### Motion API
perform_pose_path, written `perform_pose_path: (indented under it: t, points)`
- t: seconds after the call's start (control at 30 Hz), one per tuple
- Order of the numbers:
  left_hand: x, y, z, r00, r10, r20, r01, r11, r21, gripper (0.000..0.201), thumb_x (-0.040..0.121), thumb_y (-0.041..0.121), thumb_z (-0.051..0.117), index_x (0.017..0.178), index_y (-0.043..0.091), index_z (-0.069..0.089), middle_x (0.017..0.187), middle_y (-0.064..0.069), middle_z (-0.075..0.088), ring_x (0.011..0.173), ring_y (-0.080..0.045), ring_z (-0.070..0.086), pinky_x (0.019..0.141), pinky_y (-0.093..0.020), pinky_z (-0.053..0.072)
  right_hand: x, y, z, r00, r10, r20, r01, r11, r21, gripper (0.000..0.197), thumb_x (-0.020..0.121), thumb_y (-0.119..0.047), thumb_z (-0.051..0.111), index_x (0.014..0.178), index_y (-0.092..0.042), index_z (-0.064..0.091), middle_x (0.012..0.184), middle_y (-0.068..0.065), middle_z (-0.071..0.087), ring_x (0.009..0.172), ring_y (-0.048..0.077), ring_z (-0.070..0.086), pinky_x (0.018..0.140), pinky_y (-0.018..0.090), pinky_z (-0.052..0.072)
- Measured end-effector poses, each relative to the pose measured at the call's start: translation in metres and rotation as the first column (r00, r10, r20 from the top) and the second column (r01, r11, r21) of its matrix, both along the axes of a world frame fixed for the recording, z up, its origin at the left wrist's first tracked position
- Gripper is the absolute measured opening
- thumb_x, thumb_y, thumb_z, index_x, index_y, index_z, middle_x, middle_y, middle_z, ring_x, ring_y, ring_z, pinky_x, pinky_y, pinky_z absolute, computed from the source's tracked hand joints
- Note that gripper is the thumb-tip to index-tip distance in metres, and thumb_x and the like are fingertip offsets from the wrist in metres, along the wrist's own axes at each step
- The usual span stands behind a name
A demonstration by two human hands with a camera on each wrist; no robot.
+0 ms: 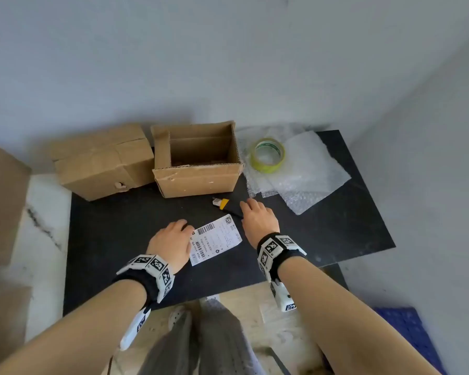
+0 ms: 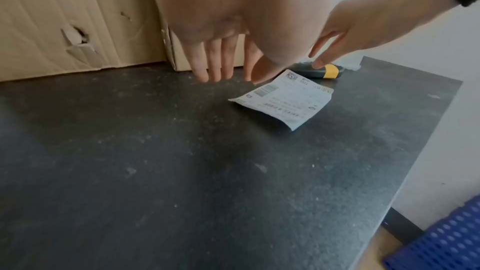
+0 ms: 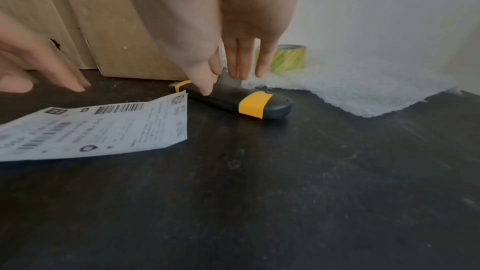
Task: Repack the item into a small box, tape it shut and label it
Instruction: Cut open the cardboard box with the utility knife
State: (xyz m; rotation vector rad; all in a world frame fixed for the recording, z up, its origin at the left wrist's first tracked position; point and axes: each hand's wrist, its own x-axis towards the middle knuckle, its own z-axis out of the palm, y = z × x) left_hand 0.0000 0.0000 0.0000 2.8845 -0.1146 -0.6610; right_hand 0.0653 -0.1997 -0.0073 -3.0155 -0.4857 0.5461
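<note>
Dark tabletop (image 1: 119, 239) carries a shipping label (image 1: 215, 240) nearest, just beside the left hand (image 1: 171, 243), fingers straight, holding nothing. Right hand (image 1: 259, 220), fingers extended, thumb touching the utility knife (image 3: 239, 101). Farther: open box (image 1: 198, 180), closed box (image 1: 100, 161), tape roll (image 1: 267, 155) on bubble wrap (image 1: 309, 174).

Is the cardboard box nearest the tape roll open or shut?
Open: the cardboard box has its top flaps up, and the head view looks into its inside. Whether anything lies inside, cannot tell.
</note>
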Motion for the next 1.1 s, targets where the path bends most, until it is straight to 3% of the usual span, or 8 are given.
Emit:
perform_pose_path:
  t: [0.3, 0.47, 0.57, 0.73, 0.93, 1.07, 1.1]
  points:
    - [-0.006, 0.001, -0.012, 0.998, 0.059, -0.014, -0.060, 0.998, -0.009, 0.041, 0.098, 0.024, 0.038, 0.139, 0.023, 0.039, 0.147, 0.005, 0.034, 0.132, -0.013, 0.036, 0.101, -0.029, 0.039, 0.015, -0.003, -0.011, 1.000, -0.006, -0.019, 0.004, 0.998, -0.058, 0.062, 0.079, -0.001, 0.062, 0.136, -0.010, 0.036, 0.130, 0.009, 0.045, 0.120, 0.026, 0.045, 0.102, 0.036, 0.036]
    - [-0.011, 0.004, -0.012, 0.997, 0.073, -0.005, -0.073, 0.997, -0.019, 0.039, 0.097, 0.023, 0.039, 0.136, 0.022, 0.042, 0.143, 0.005, 0.037, 0.129, -0.014, 0.039, 0.098, -0.029, 0.042, 0.012, -0.002, -0.005, 0.999, 0.033, -0.042, -0.036, 0.997, -0.069, 0.056, 0.082, 0.003, 0.057, 0.133, -0.006, 0.037, 0.127, 0.013, 0.044, 0.115, 0.030, 0.045, 0.095, 0.037, 0.041]
    - [-0.016, 0.008, -0.006, 0.996, 0.089, 0.004, -0.088, 0.995, -0.034, 0.037, 0.096, 0.022, 0.040, 0.133, 0.022, 0.045, 0.138, 0.005, 0.042, 0.124, -0.014, 0.042, 0.093, -0.029, 0.045, 0.007, -0.001, 0.007, 0.997, 0.007, -0.073, -0.007, 1.000, -0.006, 0.050, 0.088, -0.003, 0.053, 0.135, -0.007, 0.038, 0.127, 0.013, 0.044, 0.114, 0.030, 0.046, 0.093, 0.037, 0.043]
    - [-0.028, 0.014, 0.012, 0.992, 0.097, 0.083, -0.094, 0.994, -0.047, 0.037, 0.096, 0.022, 0.041, 0.133, 0.022, 0.044, 0.135, 0.004, 0.045, 0.122, -0.014, 0.044, 0.092, -0.029, 0.046, -0.008, 0.013, 0.045, 0.964, 0.044, -0.262, -0.006, 0.990, 0.144, 0.055, 0.088, -0.012, 0.055, 0.138, -0.009, 0.034, 0.128, 0.014, 0.041, 0.109, 0.034, 0.052, 0.090, 0.039, 0.044]
    - [-0.045, 0.037, 0.039, 0.984, 0.062, 0.170, -0.063, 0.998, 0.001, 0.036, 0.097, 0.022, 0.040, 0.132, 0.021, 0.045, 0.133, 0.004, 0.045, 0.122, -0.015, 0.044, 0.094, -0.028, 0.043, -0.022, 0.059, 0.091, 0.954, 0.100, -0.284, -0.027, 0.968, 0.251, 0.059, 0.088, -0.016, 0.056, 0.141, -0.013, 0.031, 0.130, 0.012, 0.041, 0.110, 0.032, 0.052, 0.090, 0.036, 0.044]
    - [-0.050, 0.066, 0.061, 0.969, 0.102, 0.224, -0.105, 0.994, 0.003, 0.034, 0.096, 0.021, 0.041, 0.130, 0.020, 0.046, 0.130, 0.003, 0.048, 0.119, -0.015, 0.046, 0.092, -0.028, 0.044, -0.024, 0.094, 0.115, 0.928, 0.054, -0.368, 0.095, 0.922, 0.375, 0.057, 0.089, -0.018, 0.055, 0.141, -0.013, 0.032, 0.107, 0.009, 0.048, 0.085, 0.024, 0.052, 0.060, 0.026, 0.045]
    - [-0.052, 0.073, 0.065, 0.966, 0.113, 0.232, -0.117, 0.993, 0.003, 0.034, 0.096, 0.021, 0.041, 0.130, 0.020, 0.047, 0.129, 0.003, 0.048, 0.118, -0.015, 0.046, 0.091, -0.028, 0.044, -0.024, 0.102, 0.121, 0.925, 0.053, -0.377, 0.108, 0.912, 0.395, 0.056, 0.090, -0.018, 0.055, 0.141, -0.013, 0.032, 0.105, 0.009, 0.051, 0.083, 0.022, 0.052, 0.062, 0.027, 0.046]
